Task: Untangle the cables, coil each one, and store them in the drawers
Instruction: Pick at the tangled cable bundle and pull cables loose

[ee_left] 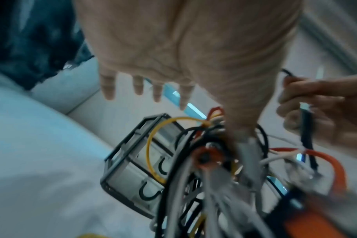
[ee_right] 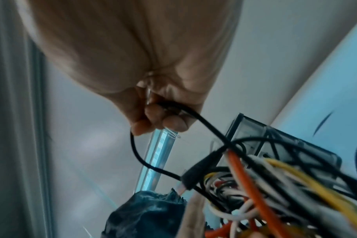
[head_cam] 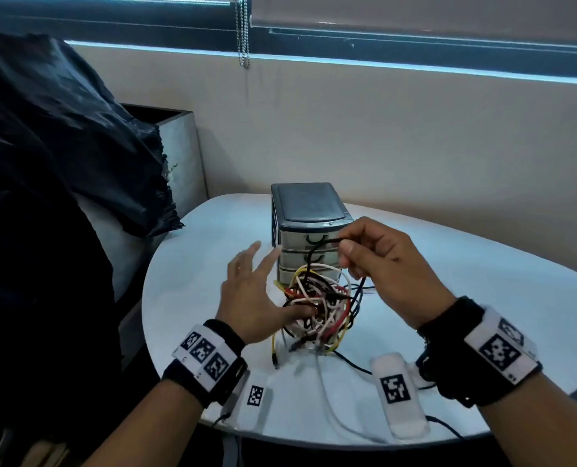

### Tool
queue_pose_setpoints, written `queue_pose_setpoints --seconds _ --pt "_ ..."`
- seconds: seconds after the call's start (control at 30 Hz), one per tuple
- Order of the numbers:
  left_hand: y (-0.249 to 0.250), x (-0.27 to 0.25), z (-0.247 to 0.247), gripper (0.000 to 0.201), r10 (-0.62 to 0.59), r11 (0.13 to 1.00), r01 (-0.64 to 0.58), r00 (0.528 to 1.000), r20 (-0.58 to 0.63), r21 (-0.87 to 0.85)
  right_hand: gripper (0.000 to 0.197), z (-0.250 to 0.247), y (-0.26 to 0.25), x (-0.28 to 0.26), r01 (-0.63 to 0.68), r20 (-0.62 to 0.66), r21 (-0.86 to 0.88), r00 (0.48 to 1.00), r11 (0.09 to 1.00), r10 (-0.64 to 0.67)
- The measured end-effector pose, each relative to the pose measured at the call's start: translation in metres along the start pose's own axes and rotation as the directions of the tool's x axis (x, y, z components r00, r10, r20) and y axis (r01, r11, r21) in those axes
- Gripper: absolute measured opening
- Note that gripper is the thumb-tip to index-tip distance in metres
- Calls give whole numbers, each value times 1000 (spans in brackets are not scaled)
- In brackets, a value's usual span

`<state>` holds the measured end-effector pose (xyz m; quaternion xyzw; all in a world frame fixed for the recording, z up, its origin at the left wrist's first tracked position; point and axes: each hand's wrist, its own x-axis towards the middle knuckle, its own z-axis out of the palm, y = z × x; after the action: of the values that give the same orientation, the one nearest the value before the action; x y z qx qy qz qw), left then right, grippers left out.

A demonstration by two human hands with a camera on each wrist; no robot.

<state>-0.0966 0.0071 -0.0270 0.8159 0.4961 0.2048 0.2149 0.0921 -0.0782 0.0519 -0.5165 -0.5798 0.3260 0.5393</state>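
A tangle of black, white, red and yellow cables point(head_cam: 320, 308) lies on the white table point(head_cam: 465, 284), just in front of a small grey drawer unit point(head_cam: 305, 203) whose three drawers are closed. My right hand point(head_cam: 378, 261) is raised over the tangle and pinches a loop of black cable point(head_cam: 317, 246) between thumb and fingers; the right wrist view shows that black cable point(ee_right: 204, 122) running down into the bundle point(ee_right: 275, 185). My left hand point(head_cam: 250, 291) is to the left of the tangle, fingers straight and spread point(ee_left: 157, 93), with its thumb pushed into the cables point(ee_left: 214, 161).
A black plastic bag point(head_cam: 61, 146) and a grey bin point(head_cam: 179, 146) stand left of the table. Two white tagged blocks point(head_cam: 398, 396) point(head_cam: 255, 396) lie by the near table edge, with loose cable ends between them. A beige wall rises close behind the drawer unit.
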Motion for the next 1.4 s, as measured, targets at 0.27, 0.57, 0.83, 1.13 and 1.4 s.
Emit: queue_pose_setpoints --seconds 0.27,0.57,0.83,1.13,1.4 --pt "7 16 30 43 177 849 1 942 286 -528 13 -27 -6 10 -136 -42 24 990 990 137" --pt "37 18 19 29 137 990 -140 974 182 0 21 -5 -19 6 307 317 -941 947 144 55" --pt "18 14 2 39 33 999 -38 977 213 18 18 -47 2 8 83 29 -981 956 175 -292" --pt "17 17 -5 32 -11 1000 12 986 169 -7 48 -66 25 2 -98 -107 -992 986 79 -125" --pt "32 14 -2 28 25 998 -33 988 154 48 17 5 19 6 305 307 -952 949 41 76"
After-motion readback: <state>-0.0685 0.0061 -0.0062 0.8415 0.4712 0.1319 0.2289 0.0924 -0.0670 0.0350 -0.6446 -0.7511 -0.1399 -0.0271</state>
